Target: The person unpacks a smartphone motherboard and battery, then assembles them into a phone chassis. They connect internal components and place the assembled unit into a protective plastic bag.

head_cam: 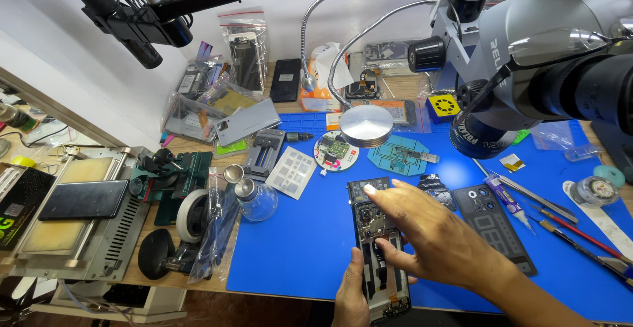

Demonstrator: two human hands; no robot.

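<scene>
left hand (pixel 351 294) grips opened phone (pixel 377 248) (back off); right hand (pixel 432 235) spread, fingers pressing it

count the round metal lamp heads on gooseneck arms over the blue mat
1: a round metal lamp head hangs over the back of the blue mat, beside the microscope. Two gooseneck arms curve there; a second head may be hidden.

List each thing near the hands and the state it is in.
Opened phone: back off, insides exposed, lying on the blue mat.
Left hand: gripping the phone's lower edge.
Right hand: fingers resting on the phone's insides.
Back cover: detached, flat on the mat beside the phone.
Glass bottle: upright, capped.
</scene>
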